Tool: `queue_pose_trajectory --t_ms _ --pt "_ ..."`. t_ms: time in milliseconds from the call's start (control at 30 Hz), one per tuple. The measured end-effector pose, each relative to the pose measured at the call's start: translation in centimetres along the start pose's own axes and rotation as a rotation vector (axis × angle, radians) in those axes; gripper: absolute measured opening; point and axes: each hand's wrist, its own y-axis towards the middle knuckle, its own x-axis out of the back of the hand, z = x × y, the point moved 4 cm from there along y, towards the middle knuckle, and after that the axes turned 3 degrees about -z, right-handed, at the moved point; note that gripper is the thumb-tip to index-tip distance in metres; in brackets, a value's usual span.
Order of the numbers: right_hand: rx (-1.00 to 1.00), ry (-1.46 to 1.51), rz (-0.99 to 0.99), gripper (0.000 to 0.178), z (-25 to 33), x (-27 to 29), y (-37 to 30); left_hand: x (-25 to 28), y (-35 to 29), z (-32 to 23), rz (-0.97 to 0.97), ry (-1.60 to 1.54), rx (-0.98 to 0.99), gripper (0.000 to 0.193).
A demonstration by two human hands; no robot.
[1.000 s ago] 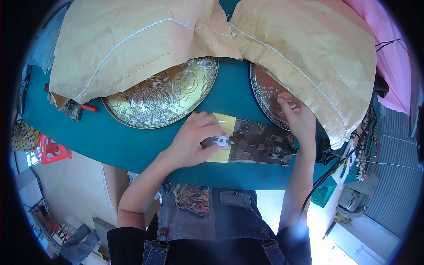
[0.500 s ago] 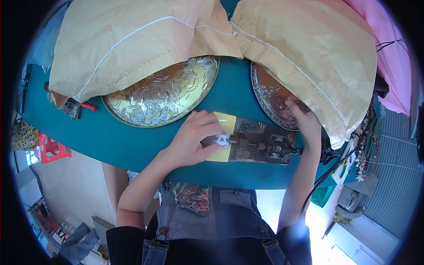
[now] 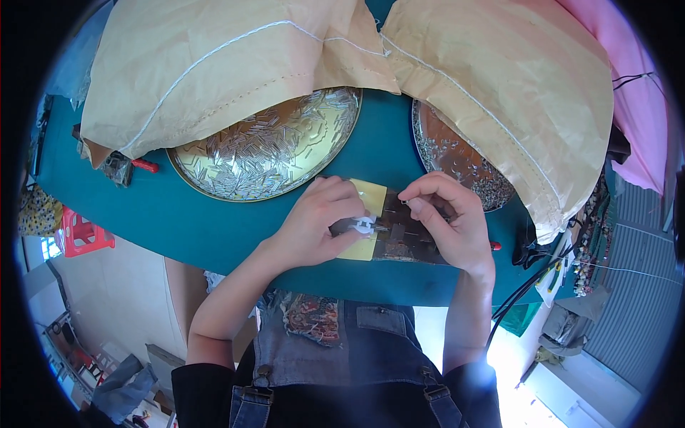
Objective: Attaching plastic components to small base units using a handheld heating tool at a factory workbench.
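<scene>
My left hand [image 3: 320,220] is closed around a small white part [image 3: 364,225] at the left end of a dark metal fixture [image 3: 399,248]. Thin metal prongs show just right of the white part. Yellow sheeting [image 3: 365,250] covers that end of the fixture, under my fingers. Above the fixture's middle, my right hand [image 3: 457,225] pinches a tiny metal piece [image 3: 404,202] between thumb and forefinger, too small to make out its kind. The right hand hides much of the fixture's right half. A gap separates the tiny piece from the white part.
A gold tray [image 3: 354,123] of thin metal tubes lies far left; a second tray [image 3: 416,135] of tiny metal bits lies far right. Large tan paper bags [image 3: 235,64] [image 3: 499,78] overhang both. Black cables [image 3: 510,303] run at the right; a red stool [image 3: 85,234] stands left.
My right hand has come out of the right tray, moving left and nearer to above the fixture, with a tiny metal piece in its pinch. My left hand has stayed in place.
</scene>
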Motion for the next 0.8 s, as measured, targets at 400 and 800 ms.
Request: queue_pose_trajectory --t_ms 400,800 --pt "-0.123 0.271 -0.002 0.013 -1.2 0.7 -0.2 0.0 0.0 0.1 0.006 0.024 -0.002 0.022" --pt "-0.135 0.555 0.054 0.015 -1.8 1.0 -0.4 -0.1 0.0 0.1 -0.002 0.000 -0.007 0.021"
